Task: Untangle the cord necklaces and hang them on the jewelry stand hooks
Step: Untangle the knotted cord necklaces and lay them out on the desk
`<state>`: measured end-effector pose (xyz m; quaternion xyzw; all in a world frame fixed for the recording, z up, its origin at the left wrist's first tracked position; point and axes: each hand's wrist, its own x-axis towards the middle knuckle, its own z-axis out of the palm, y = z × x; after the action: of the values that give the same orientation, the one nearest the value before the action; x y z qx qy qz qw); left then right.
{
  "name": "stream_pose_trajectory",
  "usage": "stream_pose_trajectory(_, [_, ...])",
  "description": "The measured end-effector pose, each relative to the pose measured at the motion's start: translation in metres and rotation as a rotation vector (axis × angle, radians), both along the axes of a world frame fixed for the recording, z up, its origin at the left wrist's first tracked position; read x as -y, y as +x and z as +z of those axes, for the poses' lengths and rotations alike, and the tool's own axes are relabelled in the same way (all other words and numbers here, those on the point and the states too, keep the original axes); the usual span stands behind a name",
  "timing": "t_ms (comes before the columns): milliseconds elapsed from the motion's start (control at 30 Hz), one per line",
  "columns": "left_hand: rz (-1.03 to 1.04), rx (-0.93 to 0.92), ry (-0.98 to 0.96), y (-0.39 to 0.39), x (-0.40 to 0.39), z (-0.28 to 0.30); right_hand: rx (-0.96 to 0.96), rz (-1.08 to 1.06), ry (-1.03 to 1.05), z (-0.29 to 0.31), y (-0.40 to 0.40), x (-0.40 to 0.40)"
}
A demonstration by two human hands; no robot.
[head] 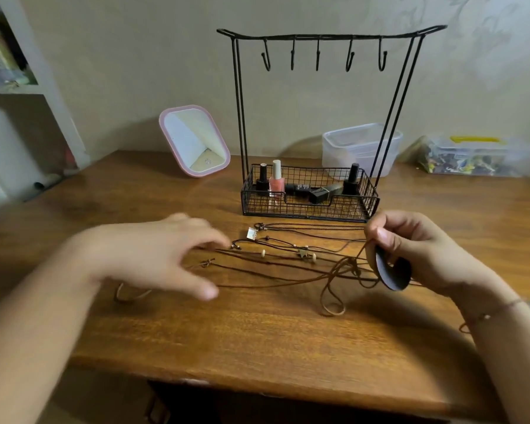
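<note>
Left hand [153, 255] is motion-blurred, fingers spread loose above the cord necklaces [288, 261], gripping nothing; the cords lie tangled on the wooden table [257, 341] before the jewelry stand [325, 38], whose hooks hang bare. Right hand [410, 249] pinches a dark round pendant [390, 272], partly hidden by fingers. Bottle labels in the wire basket [309, 209] are too small to read.

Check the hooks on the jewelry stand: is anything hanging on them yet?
Empty. All five hooks on the jewelry stand hang bare; the cord necklaces lie spread on the table, one gripped by the right hand.
</note>
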<state>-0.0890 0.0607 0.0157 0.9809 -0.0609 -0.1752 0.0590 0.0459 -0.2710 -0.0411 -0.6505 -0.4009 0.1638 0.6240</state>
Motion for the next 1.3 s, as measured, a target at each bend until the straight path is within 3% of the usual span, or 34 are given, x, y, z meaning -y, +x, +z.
stream_pose_trajectory(100, [-0.088,0.271,-0.385,0.024,0.074,-0.015,-0.042,0.027,0.095,0.003,-0.002,-0.006])
stream_pose_trajectory(200, [-0.093,0.210,-0.577,0.053,0.122,-0.036,-0.045,-0.048,0.127,0.002,-0.004,-0.005])
stream_pose_trajectory(333, [0.019,0.214,-0.823,0.075,0.122,-0.051,0.033,-0.204,0.093,0.002,-0.002,-0.002])
stream_pose_trajectory(500, [0.092,0.074,-1.158,0.073,0.096,-0.054,0.198,-0.241,-0.059,0.008,-0.008,0.002])
stream_pose_trajectory(633, [0.192,0.100,-1.351,0.073,0.093,-0.057,0.341,-0.207,-0.158,0.005,-0.018,-0.004])
stream_pose_trajectory(767, [0.280,0.111,-1.548,0.073,0.101,-0.062,0.586,-0.283,-0.481,-0.002,-0.022,-0.014])
stream_pose_trajectory(867, [0.302,0.078,-1.633,0.072,0.104,-0.062,0.618,-0.363,-0.523,-0.008,-0.020,-0.018])
stream_pose_trajectory(1000, [0.255,0.060,-1.667,0.071,0.107,-0.061,0.469,-0.541,-0.309,-0.014,-0.019,-0.022])
stream_pose_trajectory(1300, [0.150,0.059,-1.629,0.066,0.110,-0.061,0.170,-0.362,-0.013,-0.009,-0.024,-0.028])
